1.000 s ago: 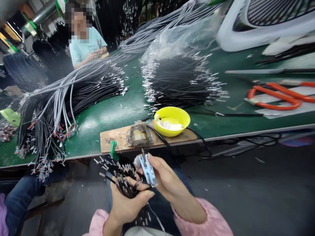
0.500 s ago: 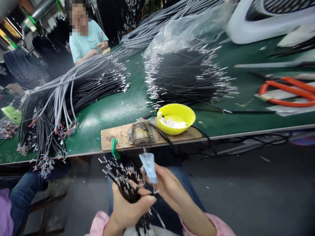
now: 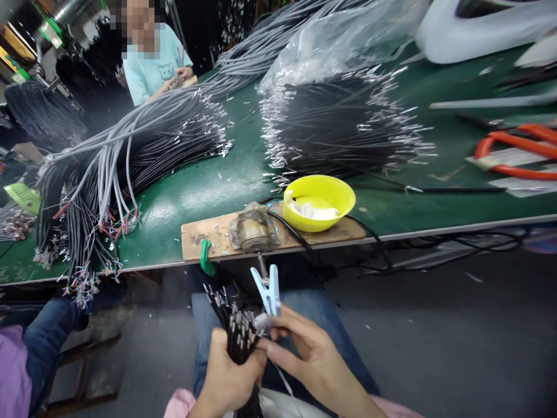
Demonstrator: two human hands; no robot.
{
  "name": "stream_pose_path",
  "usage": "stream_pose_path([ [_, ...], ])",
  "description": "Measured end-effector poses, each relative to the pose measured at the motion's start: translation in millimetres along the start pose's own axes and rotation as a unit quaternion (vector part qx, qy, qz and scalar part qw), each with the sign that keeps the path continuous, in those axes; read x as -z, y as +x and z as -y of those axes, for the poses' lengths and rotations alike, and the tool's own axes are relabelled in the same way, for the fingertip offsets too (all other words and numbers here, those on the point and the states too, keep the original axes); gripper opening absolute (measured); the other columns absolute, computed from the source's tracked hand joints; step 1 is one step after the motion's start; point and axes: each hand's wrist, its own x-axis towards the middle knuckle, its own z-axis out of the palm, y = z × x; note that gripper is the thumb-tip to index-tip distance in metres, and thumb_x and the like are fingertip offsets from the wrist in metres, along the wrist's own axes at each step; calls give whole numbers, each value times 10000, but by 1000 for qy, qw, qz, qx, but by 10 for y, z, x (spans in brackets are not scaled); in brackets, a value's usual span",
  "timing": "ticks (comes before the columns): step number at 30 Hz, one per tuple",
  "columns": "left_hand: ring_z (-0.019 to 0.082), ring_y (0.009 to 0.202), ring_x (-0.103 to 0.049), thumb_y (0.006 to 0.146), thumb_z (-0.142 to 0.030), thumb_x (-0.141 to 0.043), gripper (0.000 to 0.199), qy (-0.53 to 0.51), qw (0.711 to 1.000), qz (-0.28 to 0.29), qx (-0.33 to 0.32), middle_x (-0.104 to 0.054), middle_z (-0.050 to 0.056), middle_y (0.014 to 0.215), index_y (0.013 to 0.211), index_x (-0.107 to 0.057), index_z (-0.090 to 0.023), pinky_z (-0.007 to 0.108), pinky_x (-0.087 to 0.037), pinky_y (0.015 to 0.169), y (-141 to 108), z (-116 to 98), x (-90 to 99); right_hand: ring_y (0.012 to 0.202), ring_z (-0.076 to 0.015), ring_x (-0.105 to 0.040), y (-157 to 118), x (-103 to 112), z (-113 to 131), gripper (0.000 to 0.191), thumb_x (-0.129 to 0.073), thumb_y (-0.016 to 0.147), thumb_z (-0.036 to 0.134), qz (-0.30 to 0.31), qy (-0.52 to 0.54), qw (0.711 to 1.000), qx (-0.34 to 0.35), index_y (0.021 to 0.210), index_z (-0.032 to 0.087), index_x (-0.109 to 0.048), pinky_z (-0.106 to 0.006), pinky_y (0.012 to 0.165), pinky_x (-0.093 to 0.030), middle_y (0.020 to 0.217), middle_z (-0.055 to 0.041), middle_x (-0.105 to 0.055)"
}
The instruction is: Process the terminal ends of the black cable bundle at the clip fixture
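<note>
At your far left, a neighbour's jeans show below the worktop edge, above a stool; over that edge hang black cables with bared coloured ends, and grey cables lie across them; behind, a co-worker in a light blue top has both hands together in front of the chest. Next comes a green clamp at the front of a wooden board; below it your left hand has its fingers closed round a bundle of black leads, pale tips upward, in front of your lap. On the board sits a wrapped block; a thin rod reaches down from it to the blue clip, whose arms spread upward; it is hard to see whether the two touch. Your right hand is just below the clip, fingers bent and part-way open, tips beside the bundle; you cannot tell whether they pinch a lead. Further right are a yellow bowl holding something white; a heap of silver-tipped leads, partly under clear plastic; and orange-handled scissors.
</note>
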Motion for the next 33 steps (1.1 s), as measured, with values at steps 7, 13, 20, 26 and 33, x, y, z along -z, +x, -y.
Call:
stream_pose_path([
  [7,114,396,-484,542,-357,-798,279,30,999,-23,-15,-548,-11,435,531,-603,-157,207,-393,349,19,114,71,594,-206,-551,-40,-74,4,127,-670,737,316,-26,-56,996,66,636,240,-688,-300,566,-474,573,-26,-584],
  [13,86,355,-452,569,-462,-767,374,-27,994,-103,-27,-522,-43,430,654,-587,-146,206,-399,363,-137,-140,-56,581,-193,-550,-39,-110,71,239,-620,783,370,-82,-9,996,46,602,217,-651,-284,531,-462,592,-40,-577],
  [20,57,351,-415,648,-474,-724,373,-81,995,-44,-29,-472,-69,404,617,-531,-156,178,-361,379,-150,-176,-49,493,-132,-425,-59,-127,20,414,-587,766,533,-90,51,993,-54,537,191,-540,-243,459,-372,527,17,-453],
  [26,63,357,-419,673,-489,-702,377,-88,995,-37,-36,-467,-64,414,616,-528,-159,189,-366,384,-163,-188,-53,512,-141,-476,-93,-140,-136,449,-543,771,588,-130,97,980,-117,565,189,-557,-239,477,-409,537,0,-507],
  [33,79,370,-429,695,-501,-662,390,-15,998,-47,-40,-457,-58,403,549,-493,-181,209,-391,400,-151,-285,-94,504,-157,-551,-66,-164,73,263,-589,810,296,-95,-23,994,58,563,204,-596,-242,464,-442,542,-20,-577],
])
